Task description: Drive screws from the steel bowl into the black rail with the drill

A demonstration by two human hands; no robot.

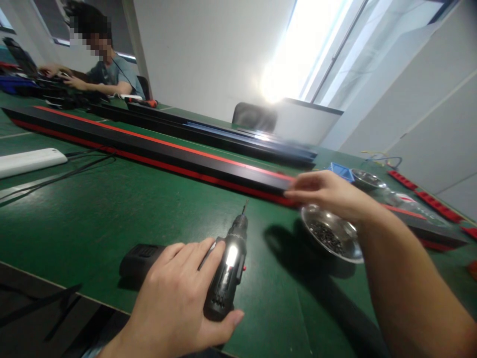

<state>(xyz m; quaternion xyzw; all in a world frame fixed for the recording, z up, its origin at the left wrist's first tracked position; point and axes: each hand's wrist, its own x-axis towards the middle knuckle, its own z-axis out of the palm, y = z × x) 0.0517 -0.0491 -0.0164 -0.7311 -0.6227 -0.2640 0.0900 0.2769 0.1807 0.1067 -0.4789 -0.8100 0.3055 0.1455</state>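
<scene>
My left hand [186, 291] is wrapped round a black cordless drill [225, 278], which lies on its side on the green table. Its thin bit points away from me, and its battery end sticks out to the left of my hand. My right hand [324, 194] is at the long black bar with red edges [208, 161], its thumb and fingers bent together in a pinch at the bar's side. Blur hides whatever those fingertips hold. Just below that hand stands a shiny metal bowl [350, 253] with many small dark screws [326, 236] in it.
Behind the bar lie more long dark bars [223, 136]. A blue basket [341, 171], another metal bowl [367, 178] and red strips [436, 204] are at the right. A white power strip [33, 161] with black cables lies left. Another person [112, 74] works at the far left.
</scene>
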